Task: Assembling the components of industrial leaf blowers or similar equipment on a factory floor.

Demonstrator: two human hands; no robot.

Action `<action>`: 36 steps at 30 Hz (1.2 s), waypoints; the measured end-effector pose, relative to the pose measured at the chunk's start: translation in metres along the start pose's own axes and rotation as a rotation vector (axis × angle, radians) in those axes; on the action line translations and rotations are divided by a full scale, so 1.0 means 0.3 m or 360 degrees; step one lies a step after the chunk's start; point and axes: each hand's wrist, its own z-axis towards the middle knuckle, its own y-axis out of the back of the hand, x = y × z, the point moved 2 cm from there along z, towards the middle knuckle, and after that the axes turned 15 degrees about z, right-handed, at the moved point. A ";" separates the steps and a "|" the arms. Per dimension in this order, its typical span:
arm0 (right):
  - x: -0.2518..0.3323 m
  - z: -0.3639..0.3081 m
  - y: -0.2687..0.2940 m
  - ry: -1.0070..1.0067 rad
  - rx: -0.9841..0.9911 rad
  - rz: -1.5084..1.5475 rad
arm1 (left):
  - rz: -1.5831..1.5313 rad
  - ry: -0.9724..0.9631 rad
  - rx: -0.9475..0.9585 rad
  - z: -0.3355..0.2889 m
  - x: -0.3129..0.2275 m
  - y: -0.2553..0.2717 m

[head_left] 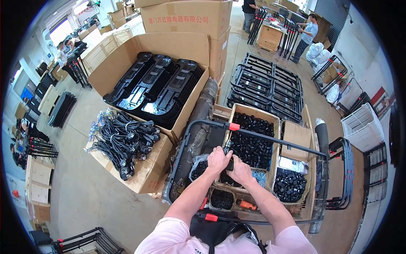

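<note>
My left hand [219, 160] is closed around a black power screwdriver [228, 146], its cylindrical nose pointing away from me. My right hand [240, 171] is wrapped round the lower part of the same tool; my fingers hide most of its body. Both hands are over the open parts boxes, inside a black tubular frame [279, 140] with red sleeves. The frame lies across the boxes and reaches back toward my waist. Past my hands, a carton [275, 127] holds many black round caps [253, 142]. Close to my right hand are small silvery screws [259, 178].
Left stands a carton [139, 42] of glossy black panels [154, 84], with bundled black power cords [127, 142] on a nearer box. Stacked black frames [268, 84] lie ahead. Black knobs [290, 185] fill a right-hand box; an orange-handled tool [247, 205] lies near me. People work farther off.
</note>
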 end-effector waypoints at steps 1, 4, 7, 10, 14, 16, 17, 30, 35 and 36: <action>-0.005 -0.002 0.004 -0.0008 -0.0001 0.0006 | 0.0003 0.0000 -0.0029 -0.004 -0.009 -0.004; -0.007 -0.002 0.010 -0.0027 -0.0020 0.0009 | -0.0002 -0.0012 -0.0065 -0.001 -0.018 -0.004; -0.009 0.001 0.026 -0.0022 -0.0048 0.0025 | -0.0017 -0.0030 -0.0065 0.008 -0.032 0.000; -0.017 0.015 0.038 0.0006 -0.0049 0.0033 | -0.0049 -0.0021 -0.0063 0.019 -0.041 -0.002; -0.024 0.025 0.041 -0.0046 0.0050 -0.0019 | -0.0070 0.0008 -0.0048 0.027 -0.043 -0.009; -0.023 0.030 0.056 -0.0069 0.0065 -0.0022 | -0.0056 0.0019 -0.0024 0.037 -0.054 -0.013; -0.020 0.031 0.061 -0.0091 0.0081 -0.0028 | -0.0046 0.0030 -0.0001 0.041 -0.057 -0.014; -0.123 0.050 0.039 0.0005 -0.0005 0.0145 | 0.0082 0.0053 0.0035 0.086 -0.095 -0.017; -0.128 0.060 0.045 0.0014 -0.0019 0.0153 | 0.0078 0.0064 0.0040 0.100 -0.105 -0.013; -0.128 0.061 0.046 0.0014 -0.0020 0.0152 | 0.0077 0.0063 0.0040 0.101 -0.107 -0.012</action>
